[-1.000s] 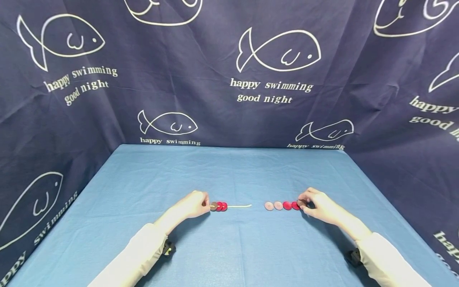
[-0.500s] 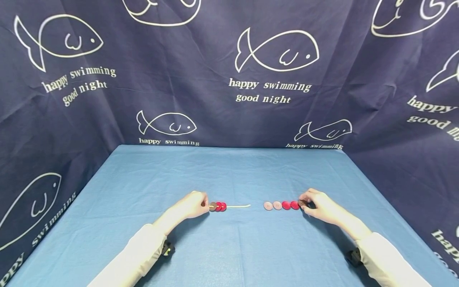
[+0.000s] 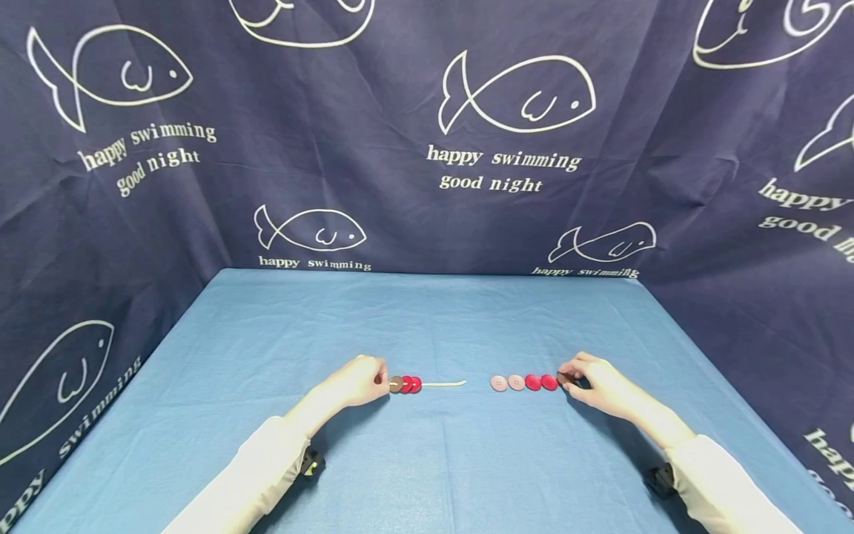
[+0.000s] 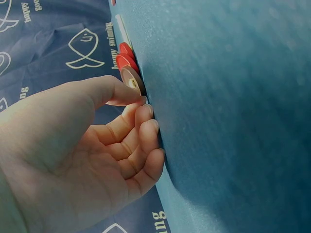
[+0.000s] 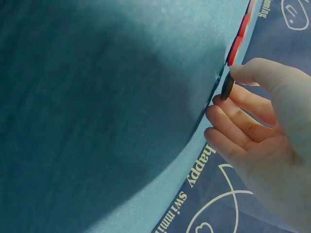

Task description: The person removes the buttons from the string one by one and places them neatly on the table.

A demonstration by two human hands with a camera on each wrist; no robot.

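Observation:
Thumb and fingertips of my left hand (image 3: 364, 380) pinch the left end of a pale cord (image 3: 443, 383). On this cord, right beside the fingertips, sit a brown button (image 3: 396, 384) and two overlapping red buttons (image 4: 125, 59). The cord's free end points right. My right hand (image 3: 596, 381) pinches a dark brown button (image 5: 227, 86) between thumb and fingers, tipped on edge in the right wrist view. It is at the right end of a row with two red buttons (image 3: 540, 382) and two pink buttons (image 3: 508, 383). The fingers partly cover it.
A blue cloth (image 3: 427, 460) covers the table. Dark blue curtains (image 3: 400, 148) printed with fish stand behind and at both sides. A dark wrist device (image 3: 312, 461) is on the left sleeve, another device (image 3: 662, 478) on the right.
My right hand has shifted slightly right with the dark brown button, which overlapped the nearest red button less and less. My left hand, the cord and its buttons have stayed put.

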